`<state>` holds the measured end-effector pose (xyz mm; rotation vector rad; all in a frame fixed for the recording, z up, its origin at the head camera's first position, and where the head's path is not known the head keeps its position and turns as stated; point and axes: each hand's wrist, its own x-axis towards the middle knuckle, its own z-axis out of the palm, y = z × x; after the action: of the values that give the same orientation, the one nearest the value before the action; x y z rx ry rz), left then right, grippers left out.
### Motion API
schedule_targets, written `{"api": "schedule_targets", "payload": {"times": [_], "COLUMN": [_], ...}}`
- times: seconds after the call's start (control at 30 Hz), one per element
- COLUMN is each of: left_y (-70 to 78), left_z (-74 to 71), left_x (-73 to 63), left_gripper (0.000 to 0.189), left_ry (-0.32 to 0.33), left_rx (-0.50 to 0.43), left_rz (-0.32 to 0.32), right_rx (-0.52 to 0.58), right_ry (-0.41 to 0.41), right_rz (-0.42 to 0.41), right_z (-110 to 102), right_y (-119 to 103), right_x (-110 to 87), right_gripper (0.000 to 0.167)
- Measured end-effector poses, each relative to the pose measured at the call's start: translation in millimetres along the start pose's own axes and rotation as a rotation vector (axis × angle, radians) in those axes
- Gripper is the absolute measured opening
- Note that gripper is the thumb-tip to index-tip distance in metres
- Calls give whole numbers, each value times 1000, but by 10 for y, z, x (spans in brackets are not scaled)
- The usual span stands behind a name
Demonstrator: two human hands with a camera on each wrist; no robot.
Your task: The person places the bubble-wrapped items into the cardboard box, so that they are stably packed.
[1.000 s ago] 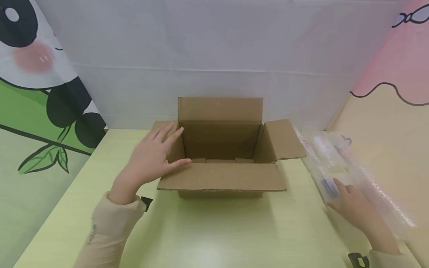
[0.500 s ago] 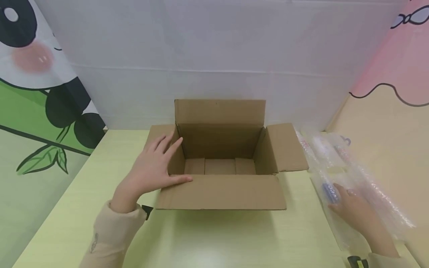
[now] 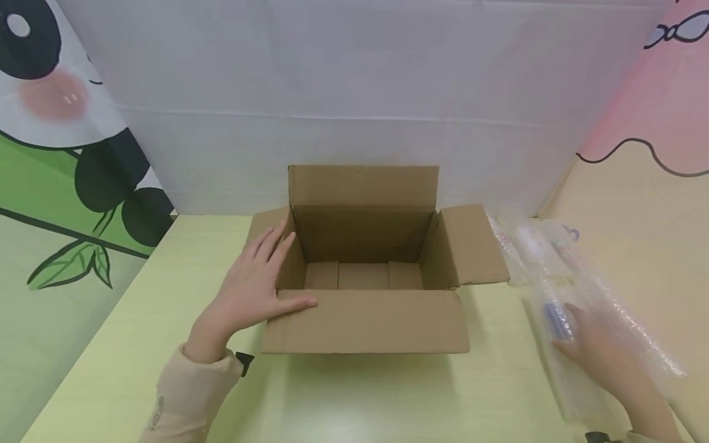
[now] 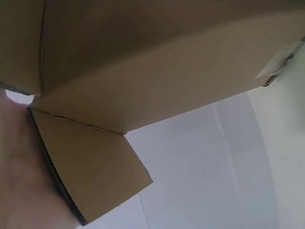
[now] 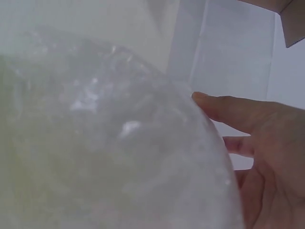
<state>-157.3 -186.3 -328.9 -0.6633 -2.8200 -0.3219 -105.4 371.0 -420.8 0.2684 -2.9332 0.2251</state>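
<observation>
An open cardboard box (image 3: 365,323) stands in the middle of the table, its flaps spread outward and its bare bottom showing. My left hand (image 3: 246,286) rests on its left front corner, the thumb along the front flap and the straight fingers over the left flap. In the left wrist view, the box wall and a side flap (image 4: 90,164) lie close to that hand. My right hand (image 3: 600,344) pinches a clear bubble-wrap package (image 3: 581,394) at the right. A blue patch (image 3: 558,320) shows through the wrap. The right wrist view has the thumb against the edge of the bubble wrap (image 5: 128,143).
More clear bubble-wrap packages (image 3: 532,243) lie along the table's right side, behind and beside my right hand. A white sheet (image 3: 354,80) hangs behind the table (image 3: 354,406). Printed panels flank it left and right.
The box's front flap has tipped lower towards me, and more of the box bottom shows. My left hand moved down with it. The right hand and the package's blue patch shifted slightly right.
</observation>
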Motion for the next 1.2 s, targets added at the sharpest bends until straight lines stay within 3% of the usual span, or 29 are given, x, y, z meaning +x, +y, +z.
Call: {"api": "schedule_targets", "payload": {"times": [0.1, 0.23, 0.33, 0.4, 0.6, 0.7, 0.8, 1.0, 1.2], "left_y": [-13, -18, -10, -3, 11, 17, 30, 50, 61], "left_z": [37, 69, 85, 96, 133, 135, 130, 126, 123], "left_x": [-18, -27, -43, -58, -83, -100, -117, -141, -140], "left_gripper": [116, 118, 118, 117, 116, 116, 116, 116, 118], "left_ry": [16, 34, 52, 66, 94, 93, 87, 89, 84], "left_rx": [-24, -63, -97, -124, -175, -192, -203, -201, -206], "left_rz": [-7, -8, -8, -5, 5, -3, -12, -9, -12], "right_rx": [-13, 68, 92, 89, 63, 39, 15, -27, -39], "right_ry": [8, -143, -186, -160, 79, 250, 365, 376, 421], "right_rz": [9, 117, 167, 172, 110, 8, -108, -317, -674], "right_z": [-94, -299, -476, -605, -1056, -1287, -1490, -1798, -1898], "right_y": [-4, -57, -114, -170, -439, -618, -831, -1311, -1786], "right_x": [26, 50, 79, 104, 192, 285, 397, 648, 1040], "right_gripper": [73, 84, 88, 89, 83, 78, 73, 69, 63]}}
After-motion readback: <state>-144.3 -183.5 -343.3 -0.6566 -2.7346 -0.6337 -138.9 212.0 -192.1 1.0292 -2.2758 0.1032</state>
